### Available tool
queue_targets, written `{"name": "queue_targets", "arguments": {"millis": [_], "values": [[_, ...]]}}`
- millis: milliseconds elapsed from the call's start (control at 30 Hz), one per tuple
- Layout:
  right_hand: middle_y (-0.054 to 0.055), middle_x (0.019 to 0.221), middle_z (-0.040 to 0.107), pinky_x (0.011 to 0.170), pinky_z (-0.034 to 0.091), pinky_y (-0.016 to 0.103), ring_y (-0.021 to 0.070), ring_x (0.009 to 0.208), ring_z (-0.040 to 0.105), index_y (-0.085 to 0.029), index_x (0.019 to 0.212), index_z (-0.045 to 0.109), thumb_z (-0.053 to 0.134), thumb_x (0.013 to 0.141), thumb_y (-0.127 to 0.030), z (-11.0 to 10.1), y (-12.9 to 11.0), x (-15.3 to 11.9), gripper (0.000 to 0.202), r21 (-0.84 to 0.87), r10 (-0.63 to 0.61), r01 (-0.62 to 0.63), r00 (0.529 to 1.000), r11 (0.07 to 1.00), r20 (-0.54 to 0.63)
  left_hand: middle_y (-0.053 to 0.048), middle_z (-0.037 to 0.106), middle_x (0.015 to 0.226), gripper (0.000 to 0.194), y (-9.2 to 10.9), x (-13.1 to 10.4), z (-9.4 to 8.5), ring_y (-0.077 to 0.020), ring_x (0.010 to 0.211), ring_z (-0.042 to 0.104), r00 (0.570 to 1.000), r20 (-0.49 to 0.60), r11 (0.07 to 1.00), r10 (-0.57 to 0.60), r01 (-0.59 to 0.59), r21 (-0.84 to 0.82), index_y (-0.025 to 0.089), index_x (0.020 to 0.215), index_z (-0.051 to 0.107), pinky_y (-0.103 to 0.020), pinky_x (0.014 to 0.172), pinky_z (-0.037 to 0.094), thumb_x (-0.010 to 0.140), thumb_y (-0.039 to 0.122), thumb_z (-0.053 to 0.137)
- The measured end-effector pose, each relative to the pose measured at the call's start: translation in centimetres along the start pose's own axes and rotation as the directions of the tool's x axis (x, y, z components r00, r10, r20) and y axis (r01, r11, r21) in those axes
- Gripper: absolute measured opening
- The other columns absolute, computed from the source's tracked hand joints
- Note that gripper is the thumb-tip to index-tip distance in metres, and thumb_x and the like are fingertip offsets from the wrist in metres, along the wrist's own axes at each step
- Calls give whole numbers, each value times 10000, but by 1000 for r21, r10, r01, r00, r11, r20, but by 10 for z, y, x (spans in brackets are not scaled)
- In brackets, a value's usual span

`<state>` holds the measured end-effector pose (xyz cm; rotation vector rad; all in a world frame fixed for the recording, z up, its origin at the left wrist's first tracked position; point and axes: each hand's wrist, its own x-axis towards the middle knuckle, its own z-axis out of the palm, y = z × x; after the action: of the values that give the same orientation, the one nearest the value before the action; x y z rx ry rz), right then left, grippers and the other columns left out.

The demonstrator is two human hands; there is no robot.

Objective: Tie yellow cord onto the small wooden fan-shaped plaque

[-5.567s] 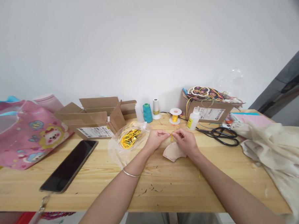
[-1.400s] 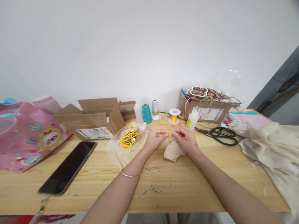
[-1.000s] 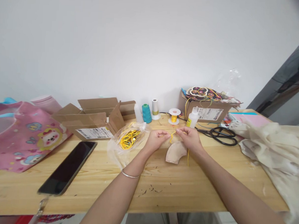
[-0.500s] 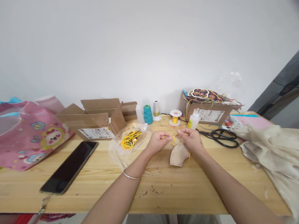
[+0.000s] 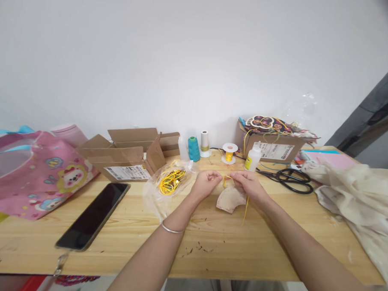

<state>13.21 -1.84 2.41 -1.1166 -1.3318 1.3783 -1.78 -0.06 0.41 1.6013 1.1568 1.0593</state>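
Observation:
Between my two hands runs a short length of yellow cord (image 5: 225,181), pinched by the fingertips on both sides. My left hand (image 5: 206,183) is closed on the cord from the left, a thin silver bangle on its wrist. My right hand (image 5: 248,183) grips it from the right, and a loose cord end hangs below that hand. A beige fan-shaped fabric piece (image 5: 230,200) with a stitched-looking edge hangs from the cord just under the fingers. Whether the right fingers also touch the piece cannot be made out.
At the back stand a teal thread cone (image 5: 194,149), a spool of yellow cord (image 5: 229,154) and a small bottle (image 5: 253,159). Black scissors (image 5: 293,180) lie right, near cream cloth (image 5: 359,191). Left are bagged yellow cord (image 5: 171,182), a phone (image 5: 92,217), an open carton (image 5: 122,159) and a pink bag (image 5: 45,173).
The fabric piece has swung and turned a little to the left. My hands have shifted slightly, both still holding the cord. The whole view has moved slightly.

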Motion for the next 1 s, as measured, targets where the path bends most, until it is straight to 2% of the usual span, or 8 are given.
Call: {"name": "queue_targets", "arguments": {"millis": [67,167,333,467,667,867,1000], "values": [[-88,398,226,327,95,177,27,330,154,-133,661,539,438,661,-277,-1,2,0,176,56,36,-39,998,998,57,-18,577,592,226,0,0,0,-78,478,438,1000,-7,1000,6,-6,-14,117,688,595,-188,454,317,614,322,537],[-91,389,234,317,84,173,31,321,140,-130,809,561,403,645,-231,-4,4,1,249,101,59,-68,995,993,82,-41,612,655,233,1,0,0,-103,541,488,1000,-8,999,12,-12,-31,121,702,610,-207,511,359,611,325,542],[-94,363,240,319,74,173,32,319,137,-114,894,561,397,647,-246,-5,5,1,325,124,49,-59,995,991,84,-48,622,689,252,2,0,1,-111,567,504,1000,-17,999,17,-18,-39,118,734,612,-214,526,375,608,327,546],[-88,353,312,335,78,177,27,315,167,-122,924,551,439,661,-280,-3,6,2,326,99,41,-49,996,994,80,-42,616,658,249,2,0,0,-103,538,491,1000,-15,999,-1,0,-32,112,727,608,-211,512,367,612,323,543],[-62,379,431,357,198,175,42,336,316,-109,917,541,486,640,-319,2,7,3,352,-38,8,-6,999,999,51,-45,620,694,225,0,1,0,-127,626,523,1000,18,993,14,-12,-116,120,697,609,-235,603,389,601,317,556],[-66,377,452,356,249,171,49,325,322,-137,955,528,496,632,-319,8,10,2,371,-274,-67,68,998,959,14,-17,600,632,207,1,0,-1,-103,563,496,999,47,992,-10,16,-128,125,663,602,-209,543,366,604,317,551],[-64,381,445,374,292,178,61,349,355,-163,910,558,480,649,-315,8,17,4,312,-377,-190,174,982,910,-5,2,577,578,186,4,-1,-1,-84,511,464,998,58,988,-32,40,-147,126,651,598,-195,497,334,599,299,554]]}}
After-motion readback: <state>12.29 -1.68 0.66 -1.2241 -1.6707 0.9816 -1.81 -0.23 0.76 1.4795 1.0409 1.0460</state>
